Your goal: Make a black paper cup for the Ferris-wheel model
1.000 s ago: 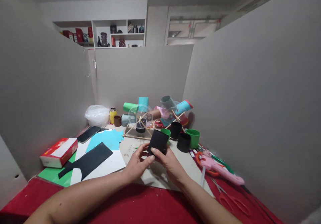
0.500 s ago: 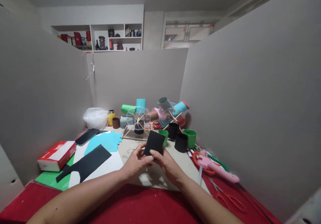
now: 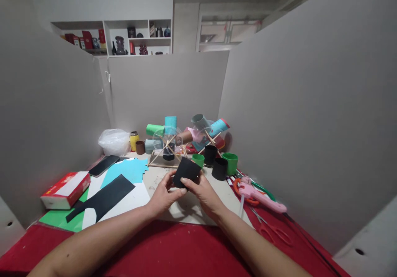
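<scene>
A small piece of black craft paper or foam sheet [image 3: 187,171] is held up between my two hands, its upper edge tilted. My left hand [image 3: 167,192] grips its left side, with the fingers behind. On the lower edge and right side, my right hand [image 3: 201,190] has its thumb pressed on the front; its other fingers are mostly hidden. Just beyond stand black cups [image 3: 220,169] and green cups [image 3: 230,163]. Behind the piece is a wooden stick frame [image 3: 167,146] carrying a clear plastic wheel with coloured cylinders.
To the left lie a cut black sheet [image 3: 110,196], blue paper [image 3: 125,172], a phone [image 3: 104,165] and a red-and-white box [image 3: 66,190]. A pink glue gun [image 3: 260,197] and red-handled scissors [image 3: 273,229] lie right. Grey partitions [image 3: 164,86] surround the table.
The black piece has tilted clockwise, its right corner lowering, as both hands shift it slightly. The whole view has moved a little, so the surroundings appear higher and farther left.
</scene>
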Demonstrator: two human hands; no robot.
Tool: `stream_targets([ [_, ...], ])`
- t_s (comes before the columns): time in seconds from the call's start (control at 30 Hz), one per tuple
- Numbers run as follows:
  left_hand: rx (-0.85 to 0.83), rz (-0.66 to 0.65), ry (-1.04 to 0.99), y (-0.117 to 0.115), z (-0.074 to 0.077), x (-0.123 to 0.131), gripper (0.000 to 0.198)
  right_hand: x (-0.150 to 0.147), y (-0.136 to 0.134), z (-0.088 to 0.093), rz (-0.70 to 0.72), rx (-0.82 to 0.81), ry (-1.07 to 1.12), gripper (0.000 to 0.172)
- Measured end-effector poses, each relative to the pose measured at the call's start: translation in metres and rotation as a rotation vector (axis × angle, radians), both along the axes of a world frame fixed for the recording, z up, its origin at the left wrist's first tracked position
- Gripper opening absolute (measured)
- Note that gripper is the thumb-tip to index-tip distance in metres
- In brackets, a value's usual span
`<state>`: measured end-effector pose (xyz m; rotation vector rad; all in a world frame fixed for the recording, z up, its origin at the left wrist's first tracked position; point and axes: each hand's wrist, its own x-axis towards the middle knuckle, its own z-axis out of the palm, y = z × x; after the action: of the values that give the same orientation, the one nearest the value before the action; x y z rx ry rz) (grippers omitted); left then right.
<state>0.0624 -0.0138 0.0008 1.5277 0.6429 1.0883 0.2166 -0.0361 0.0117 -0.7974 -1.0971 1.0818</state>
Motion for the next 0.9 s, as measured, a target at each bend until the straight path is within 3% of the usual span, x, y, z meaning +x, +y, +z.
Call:
stream_targets([
  [0.6, -0.028, 0.036, -0.025, -0.0006, 0.0008, 0.0008, 0.066, 0.0004, 0.0009, -0.0014, 0.023, -0.022, -0.005, 0.066],
  [0.9, -0.028, -0.017, -0.054, -0.0006, -0.0025, 0.0006, 0.072, -0.0012, -0.0013, 0.0020, -0.002, -0.012, -0.024, 0.067],
])
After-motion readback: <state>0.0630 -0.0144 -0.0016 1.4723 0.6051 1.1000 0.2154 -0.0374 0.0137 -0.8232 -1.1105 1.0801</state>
